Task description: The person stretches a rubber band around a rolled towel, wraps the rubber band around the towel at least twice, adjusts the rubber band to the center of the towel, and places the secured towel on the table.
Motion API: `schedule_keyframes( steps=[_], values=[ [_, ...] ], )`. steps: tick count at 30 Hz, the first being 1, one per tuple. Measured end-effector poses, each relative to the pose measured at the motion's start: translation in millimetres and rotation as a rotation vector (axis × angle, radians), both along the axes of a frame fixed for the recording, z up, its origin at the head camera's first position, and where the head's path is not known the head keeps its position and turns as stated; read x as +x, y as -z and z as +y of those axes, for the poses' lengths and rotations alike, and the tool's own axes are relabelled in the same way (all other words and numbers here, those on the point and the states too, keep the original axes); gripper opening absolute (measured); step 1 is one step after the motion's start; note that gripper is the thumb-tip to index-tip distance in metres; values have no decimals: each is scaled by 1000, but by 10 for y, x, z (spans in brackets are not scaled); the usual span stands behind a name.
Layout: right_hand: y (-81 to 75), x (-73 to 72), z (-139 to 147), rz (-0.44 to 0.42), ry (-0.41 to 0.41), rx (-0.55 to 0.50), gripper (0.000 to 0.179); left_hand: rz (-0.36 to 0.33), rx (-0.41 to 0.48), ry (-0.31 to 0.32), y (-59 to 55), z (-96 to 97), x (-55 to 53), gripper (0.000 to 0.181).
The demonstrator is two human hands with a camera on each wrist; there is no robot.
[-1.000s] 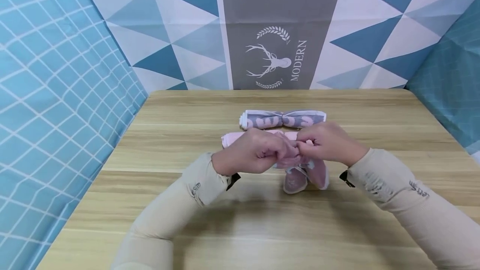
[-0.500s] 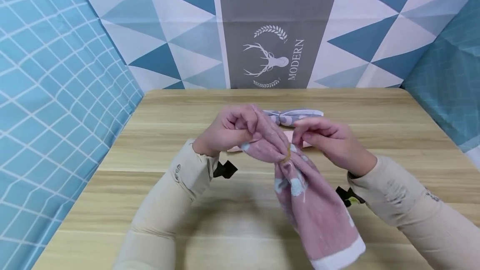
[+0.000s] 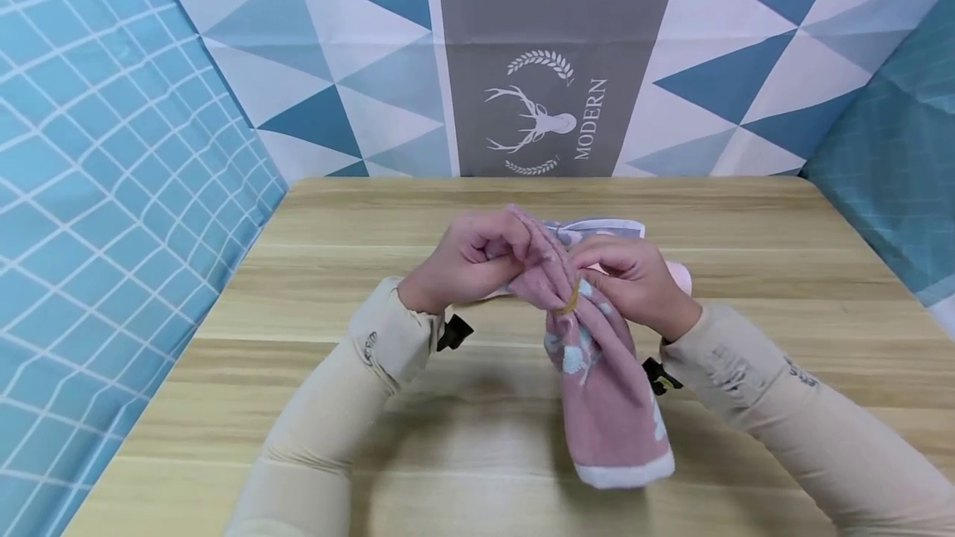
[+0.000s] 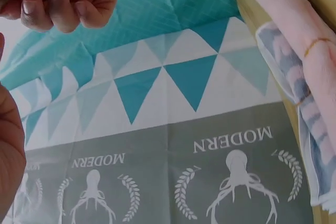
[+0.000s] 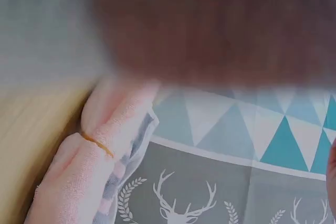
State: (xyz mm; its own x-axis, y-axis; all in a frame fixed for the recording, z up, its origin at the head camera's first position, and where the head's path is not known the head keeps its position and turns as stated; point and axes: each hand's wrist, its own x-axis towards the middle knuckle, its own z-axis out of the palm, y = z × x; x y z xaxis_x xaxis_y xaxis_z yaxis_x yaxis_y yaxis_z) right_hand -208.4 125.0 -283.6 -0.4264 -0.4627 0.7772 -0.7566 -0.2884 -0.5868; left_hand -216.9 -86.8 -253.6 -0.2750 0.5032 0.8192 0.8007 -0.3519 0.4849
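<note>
A dusty-pink towel (image 3: 612, 413) with pale blue patches and a white hem hangs above the table, gathered by a yellowish rubber band (image 3: 570, 300). My left hand (image 3: 473, 259) grips the bunched end above the band. Close beside the band, my right hand (image 3: 632, 276) pinches the towel or the band; which of them is hidden behind the fingers. In the left wrist view, curled fingers (image 4: 63, 9) show at the top left. A dark blur covers the top of the right wrist view.
On the wooden table (image 3: 313, 388) behind the hands lie a rolled light pink towel (image 5: 79, 177), banded at its middle, and a rolled grey-and-pink towel (image 3: 608, 228). Patterned cloth (image 3: 373, 40) hangs at the back; blue checked cloth (image 3: 112, 189) stands at the left.
The dusty-pink towel was bunched between both hands, then swung out hanging to the lower right; now it hangs more upright. My right hand has come in leftward to the band.
</note>
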Motion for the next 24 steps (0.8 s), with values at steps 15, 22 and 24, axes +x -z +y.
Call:
schedule_keyframes(
  steps=[15,22,24],
  values=[
    [68,-152,125,712,448,78,31,36,-15,-93,78,-161,-49,28],
    [96,-102,274,932,436,108,28,70,-18,-139,102,-274,-56,29],
    [105,-70,301,965,431,120,28,66,-19,-127,118,-278,-55,29]
  ],
)
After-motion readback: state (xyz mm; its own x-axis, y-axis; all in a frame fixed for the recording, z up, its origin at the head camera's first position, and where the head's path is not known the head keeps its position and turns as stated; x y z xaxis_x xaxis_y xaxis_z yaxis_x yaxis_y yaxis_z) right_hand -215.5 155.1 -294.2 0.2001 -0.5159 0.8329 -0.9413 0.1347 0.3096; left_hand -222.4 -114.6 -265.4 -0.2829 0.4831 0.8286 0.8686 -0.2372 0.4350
